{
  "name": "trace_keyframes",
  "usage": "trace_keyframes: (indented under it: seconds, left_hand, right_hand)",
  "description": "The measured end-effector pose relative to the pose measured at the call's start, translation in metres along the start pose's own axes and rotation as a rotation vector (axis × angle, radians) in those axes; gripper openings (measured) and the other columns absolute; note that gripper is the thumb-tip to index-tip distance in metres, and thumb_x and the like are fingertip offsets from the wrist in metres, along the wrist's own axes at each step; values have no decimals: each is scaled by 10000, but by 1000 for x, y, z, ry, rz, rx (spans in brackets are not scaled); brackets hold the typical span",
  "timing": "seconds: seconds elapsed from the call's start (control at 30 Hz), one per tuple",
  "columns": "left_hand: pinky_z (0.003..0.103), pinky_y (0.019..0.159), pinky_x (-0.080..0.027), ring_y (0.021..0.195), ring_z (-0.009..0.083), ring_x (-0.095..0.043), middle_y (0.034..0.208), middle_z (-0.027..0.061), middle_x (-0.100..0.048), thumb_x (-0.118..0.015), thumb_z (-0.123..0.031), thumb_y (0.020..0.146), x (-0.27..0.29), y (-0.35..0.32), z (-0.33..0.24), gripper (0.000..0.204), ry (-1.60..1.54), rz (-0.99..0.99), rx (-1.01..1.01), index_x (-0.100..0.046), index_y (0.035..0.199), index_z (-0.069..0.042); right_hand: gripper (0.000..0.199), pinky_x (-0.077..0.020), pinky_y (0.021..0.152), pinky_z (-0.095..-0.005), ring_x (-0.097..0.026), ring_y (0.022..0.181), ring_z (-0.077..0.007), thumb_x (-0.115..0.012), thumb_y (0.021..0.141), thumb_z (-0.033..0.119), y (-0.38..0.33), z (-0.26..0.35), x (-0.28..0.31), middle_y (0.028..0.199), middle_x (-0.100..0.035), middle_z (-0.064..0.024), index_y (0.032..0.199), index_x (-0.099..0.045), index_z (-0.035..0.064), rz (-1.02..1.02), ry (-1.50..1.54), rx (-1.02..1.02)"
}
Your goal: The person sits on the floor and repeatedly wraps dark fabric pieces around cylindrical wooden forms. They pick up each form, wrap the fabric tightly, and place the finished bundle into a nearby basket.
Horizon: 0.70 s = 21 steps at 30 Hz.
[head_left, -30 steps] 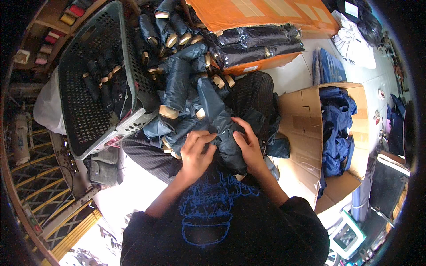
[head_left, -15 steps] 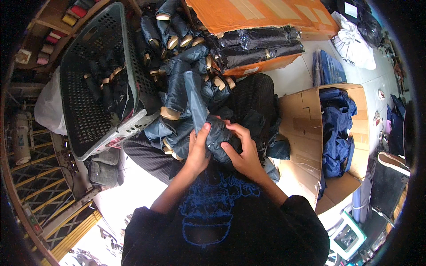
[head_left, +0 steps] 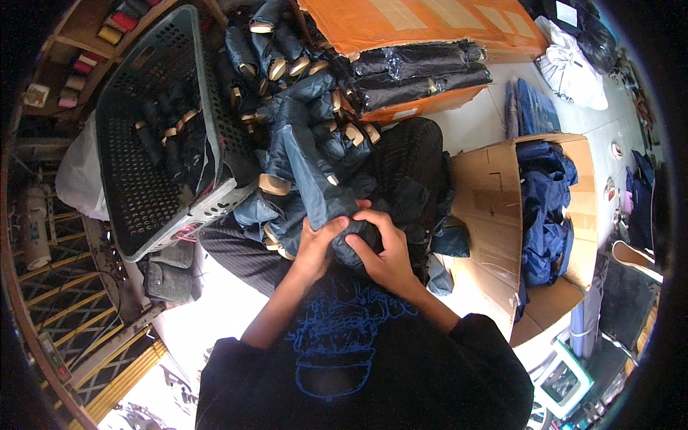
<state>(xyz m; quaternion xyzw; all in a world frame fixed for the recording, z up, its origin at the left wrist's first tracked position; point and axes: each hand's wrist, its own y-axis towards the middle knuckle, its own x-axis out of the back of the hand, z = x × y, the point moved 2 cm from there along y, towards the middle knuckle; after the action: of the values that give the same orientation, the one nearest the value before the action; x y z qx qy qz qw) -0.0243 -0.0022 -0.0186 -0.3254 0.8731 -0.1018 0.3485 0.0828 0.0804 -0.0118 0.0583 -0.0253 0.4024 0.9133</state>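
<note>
Between my hands, over my lap, is a bundle of thin dark blue-grey cloth (head_left: 358,236), with a long narrow part (head_left: 307,168) stretching away from me across the pile. My left hand (head_left: 315,247) grips its near left side, thumb on top. The fingers of my right hand (head_left: 387,251) curl round the right side, with the thumb pressing in. Just beyond lie several rolled dark cloth bundles (head_left: 285,147) with tan, wood-like ends, perhaps folded umbrellas. Part of the held cloth is hidden under my fingers.
At the left a dark plastic basket (head_left: 204,86) leans, similar bundles inside. An orange-topped carton (head_left: 423,25) with black plastic-wrapped packs (head_left: 423,61) stands ahead. To the right, a cardboard box (head_left: 487,215) holds navy cloth (head_left: 546,215). A white sack (head_left: 570,64) sits far right.
The long narrow part has swung left and lies lower over the pile. My hands have shifted slightly towards me and gathered the cloth into a more compact, rounded bundle.
</note>
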Motion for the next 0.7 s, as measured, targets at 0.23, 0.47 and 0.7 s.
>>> trace_keyframes:
  seconds: [0.23, 0.47, 0.7]
  left_hand:
    - [304, 842, -453, 915, 163, -593, 988, 69, -630, -671, -130, 802, -3, -5, -11, 317, -51, -267, -71, -584, 1083, -10]
    - [297, 835, -453, 922, 150, -589, 1004, 60, -626, -673, -104, 813, -6, -10, 0, 296, -36, -213, -51, -570, 1076, -17]
    - [329, 880, -454, 983, 205, -593, 1056, 114, -626, -607, -196, 879, -7, -1, -14, 328, -287, -36, 0, -552, 1127, 11]
  right_hand:
    - [473, -490, 804, -338, -631, 969, -294, -722, 787, 141, 11, 9, 2, 1070, -609, -192, 1176, -485, 16, 145, -202, 198]
    - [289, -497, 766, -337, -648, 898, -317, -728, 782, 139, 9, 14, 0, 956, -636, -188, 973, -560, 1, -12, -113, -61]
    - [248, -480, 760, -305, -647, 854, -240, -743, 741, 38, 20, 18, 0, 876, -634, -172, 877, -541, -9, -7, -106, 152]
